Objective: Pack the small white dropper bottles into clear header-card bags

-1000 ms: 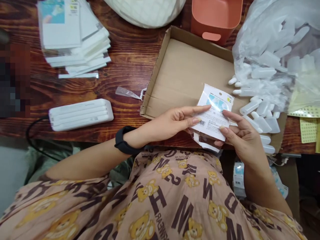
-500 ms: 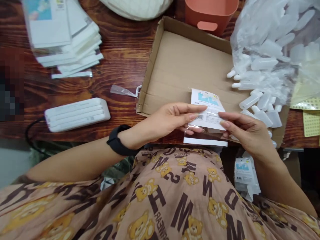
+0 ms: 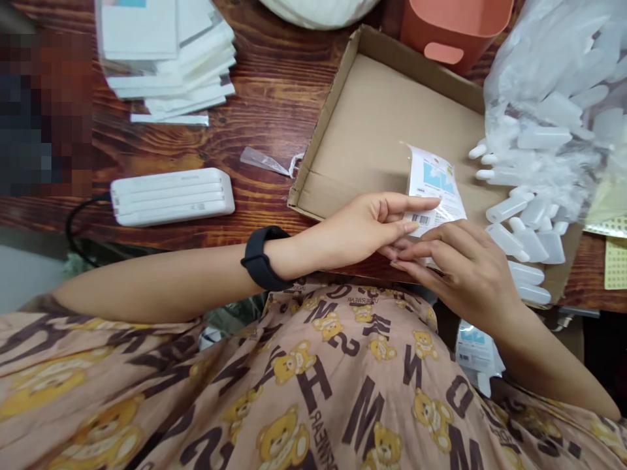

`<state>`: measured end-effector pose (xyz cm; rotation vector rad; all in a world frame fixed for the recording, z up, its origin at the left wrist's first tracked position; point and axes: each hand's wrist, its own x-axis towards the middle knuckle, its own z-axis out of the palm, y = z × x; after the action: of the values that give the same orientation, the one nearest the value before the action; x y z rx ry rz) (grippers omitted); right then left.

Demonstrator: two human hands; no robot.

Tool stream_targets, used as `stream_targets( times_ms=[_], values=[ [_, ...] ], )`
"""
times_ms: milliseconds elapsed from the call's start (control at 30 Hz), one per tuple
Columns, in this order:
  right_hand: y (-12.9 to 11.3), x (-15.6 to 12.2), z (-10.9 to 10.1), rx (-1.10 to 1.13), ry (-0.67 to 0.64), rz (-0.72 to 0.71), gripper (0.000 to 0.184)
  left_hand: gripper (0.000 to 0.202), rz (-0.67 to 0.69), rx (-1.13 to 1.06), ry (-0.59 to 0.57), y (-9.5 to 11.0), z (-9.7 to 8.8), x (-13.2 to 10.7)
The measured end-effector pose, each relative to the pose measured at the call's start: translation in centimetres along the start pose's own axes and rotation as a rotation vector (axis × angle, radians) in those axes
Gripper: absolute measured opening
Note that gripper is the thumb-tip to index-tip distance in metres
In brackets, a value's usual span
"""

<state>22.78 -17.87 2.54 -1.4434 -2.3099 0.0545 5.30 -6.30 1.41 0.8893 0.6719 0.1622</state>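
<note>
Between left hand [image 3: 365, 228], right hand [image 3: 460, 271]: packet [image 3: 435, 186]

Dark reddish wooden table [image 3: 255, 130], bold grain, glossy sheen at left. Pale grey floor [image 3: 19, 274] near left, below table edge. Soft even light.

A pixelated patch [image 3: 46, 111] blots the table [image 3: 264, 98] at left, the orange bin [image 3: 455, 29] and white packet stack [image 3: 166, 59] run off the top edge, and the left hand [image 3: 362, 228] and right hand [image 3: 465, 274] hide the lower end of the packet [image 3: 434, 186].
</note>
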Motion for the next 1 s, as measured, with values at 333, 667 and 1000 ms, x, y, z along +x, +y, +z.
stream_targets(
  times_ms=[333, 667, 1000],
  values=[
    [-2.5, 1.6, -1.1, -0.169, -0.177, -0.222, 0.017, 0.049, 0.08, -0.119, 0.08, 0.1, -2.3, 0.4],
    [4.4, 16.0, -4.0, 0.29, 0.17, 0.21, 0.023, 0.034, 0.18, -0.092, -0.023, -0.4, -6.6, 2.8],
    [14.7, 35.5, 1.3, 0.002, -0.049, 0.407, 0.057, 0.031, 0.168, -0.169, -0.11, -0.2, -7.6, 1.5]
  ],
)
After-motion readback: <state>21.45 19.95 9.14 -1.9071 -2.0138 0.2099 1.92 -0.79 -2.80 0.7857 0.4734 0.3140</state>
